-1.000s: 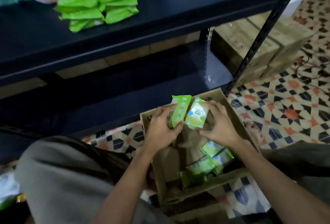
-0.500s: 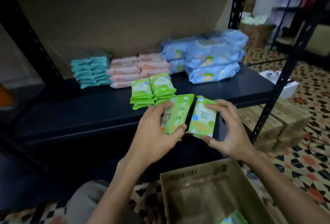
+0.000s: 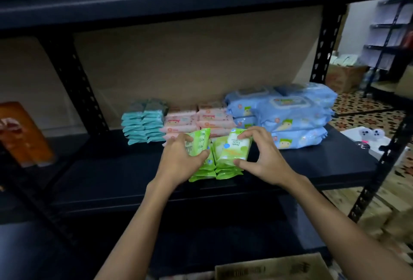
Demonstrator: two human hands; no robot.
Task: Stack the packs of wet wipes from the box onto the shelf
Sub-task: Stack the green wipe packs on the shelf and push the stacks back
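Two green packs of wet wipes are held over the dark shelf, one per hand; the left pack is clasped in the grip of the left hand, thumb beneath and fingers curled over its top; the right pack is pinched by the right hand between thumb and fingertips; both are held directly above two green stacks standing side by side; behind are seen two teal stacks, two pink stacks and a pile of large blue packs, whose count cannot be told; one cardboard box is seen at the bottom edge.
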